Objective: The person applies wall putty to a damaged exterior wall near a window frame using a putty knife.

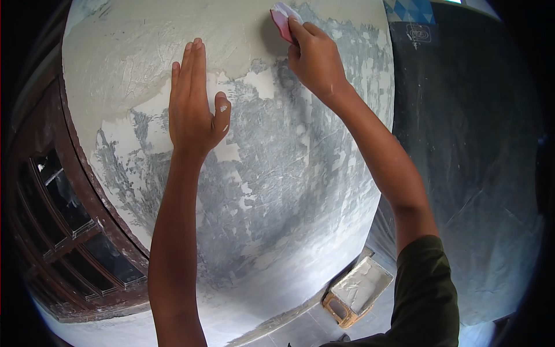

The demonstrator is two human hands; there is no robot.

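Note:
My right hand point(319, 56) is raised at the upper middle, its fingers closed round a small flat putty spreader point(281, 24). The spreader is pinkish red at its edge, with white putty on it, and it is held up at the wall point(254, 156). Flat against or just off the wall, my left hand point(193, 104) points upward with its fingers stretched and thumb apart; whether it touches cannot be told. White putty specks its thumb. Smooth cream-white putty covers the top of the wall, while grey patches show through thin white smears lower down.
A brown wooden window frame point(95, 240) with dark panes borders the wall at the left. At the right hangs a dark sheet or panel point(468, 144), a blue patterned strip point(411, 11) above it. Below, a tray of putty point(361, 286) stands near the wall's foot on grey floor tiles point(300, 331).

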